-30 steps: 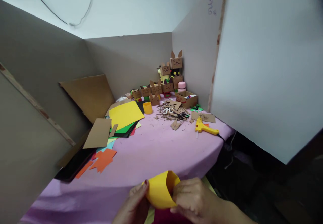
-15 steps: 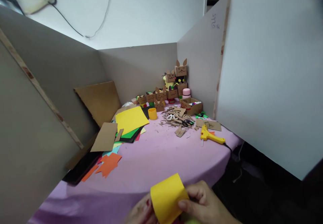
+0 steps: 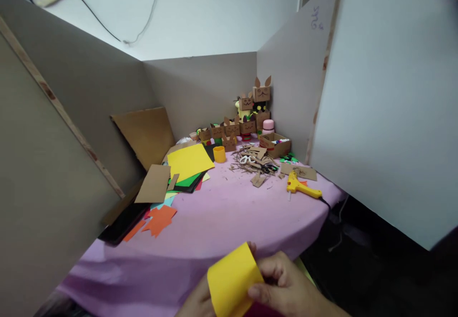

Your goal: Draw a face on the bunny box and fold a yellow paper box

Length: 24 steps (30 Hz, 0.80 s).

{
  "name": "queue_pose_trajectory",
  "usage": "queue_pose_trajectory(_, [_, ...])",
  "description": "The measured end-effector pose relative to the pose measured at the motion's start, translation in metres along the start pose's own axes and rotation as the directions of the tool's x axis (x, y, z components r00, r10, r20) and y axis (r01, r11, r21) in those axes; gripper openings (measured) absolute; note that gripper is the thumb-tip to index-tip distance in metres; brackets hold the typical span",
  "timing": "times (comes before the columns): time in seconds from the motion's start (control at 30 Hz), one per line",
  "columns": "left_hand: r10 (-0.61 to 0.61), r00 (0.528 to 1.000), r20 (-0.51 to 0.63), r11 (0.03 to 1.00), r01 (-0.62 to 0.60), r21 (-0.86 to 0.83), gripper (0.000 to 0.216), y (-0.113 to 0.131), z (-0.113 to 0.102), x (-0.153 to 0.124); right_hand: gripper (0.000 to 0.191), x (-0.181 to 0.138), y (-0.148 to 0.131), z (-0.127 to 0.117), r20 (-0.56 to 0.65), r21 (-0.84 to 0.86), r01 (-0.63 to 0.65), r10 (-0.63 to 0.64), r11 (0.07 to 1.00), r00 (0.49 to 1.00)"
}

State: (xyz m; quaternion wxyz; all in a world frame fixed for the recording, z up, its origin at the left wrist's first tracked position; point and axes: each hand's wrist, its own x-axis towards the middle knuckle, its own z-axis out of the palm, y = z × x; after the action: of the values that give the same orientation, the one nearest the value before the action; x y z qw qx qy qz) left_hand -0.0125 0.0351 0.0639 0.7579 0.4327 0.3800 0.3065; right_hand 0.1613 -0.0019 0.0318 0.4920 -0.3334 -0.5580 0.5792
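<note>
In the head view, a curved yellow sheet (image 3: 234, 279), card or craft foam bent into a wide band, is held low in front of me at the table's near edge. My right hand (image 3: 282, 283) pinches its right edge, thumb on the outer face and fingers curled behind. My left hand (image 3: 196, 300) is on the left side, mostly hidden behind the band. A fingertip shows above the band's top right corner, seemingly from the left hand reaching through or behind. The far side of the band is out of sight.
A yellow glue gun (image 3: 302, 187) lies at the right. Cardboard scraps (image 3: 255, 157) with scissors (image 3: 245, 159) lie mid-table. Coloured sheets (image 3: 189, 162) are stacked left, with orange pieces (image 3: 160, 219) nearer. A yellow ring (image 3: 219, 155) and cardboard animal figures (image 3: 232, 127) stand behind.
The yellow band has shifted slightly left. My left fingers have gone from its left edge to behind it, and a fingertip now shows over the top. The view has tilted down a little.
</note>
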Motion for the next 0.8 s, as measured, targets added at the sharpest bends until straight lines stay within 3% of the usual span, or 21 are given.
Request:
queue_pose_trajectory(0.2, [-0.094,0.989,0.117,0.969,0.117,-0.217,0.031,0.006,0.006,0.008,0.029,0.001,-0.010,0.006,-0.057,0.107,0.052,-0.046,0.993,0.997])
queue_pose_trajectory(0.3, [-0.110,0.991,0.076,0.945,0.128,-0.301,0.021,0.004,0.002,0.010,0.031,0.004,-0.007,0.004,-0.141,0.072,0.017,-0.007,0.997,0.990])
queue_pose_trajectory(0.37, [-0.061,0.998,0.029,0.941,0.067,-0.333,0.021,-0.002,-0.002,0.014,0.029,0.006,-0.004,0.003,-0.221,0.058,-0.001,0.014,0.998,0.975])
queue_pose_trajectory(0.43, [0.060,0.998,-0.026,0.963,-0.064,-0.262,0.026,-0.009,-0.006,0.020,0.027,0.008,-0.001,0.002,-0.272,0.092,0.012,0.014,0.996,0.962])
queue_pose_trajectory(0.5, [0.168,0.984,-0.053,0.982,-0.172,-0.081,0.030,-0.016,-0.009,0.025,0.027,0.009,0.000,0.003,-0.288,0.144,0.047,-0.004,0.988,0.958])
queue_pose_trajectory(0.6, [0.208,0.976,-0.062,0.974,-0.200,0.109,0.027,-0.022,-0.009,0.029,0.026,0.010,0.003,0.001,-0.311,0.129,0.045,-0.002,0.991,0.951])
queue_pose_trajectory(0.73, [0.229,0.968,-0.101,0.971,-0.220,0.099,0.025,-0.018,-0.005,0.029,0.035,0.012,0.013,-0.006,-0.349,-0.082,-0.061,0.029,0.995,0.937])
queue_pose_trajectory(0.8, [0.230,0.965,-0.125,0.971,-0.219,0.092,0.026,-0.015,-0.002,0.029,0.039,0.014,0.018,-0.008,-0.354,-0.086,-0.068,0.033,0.994,0.935])
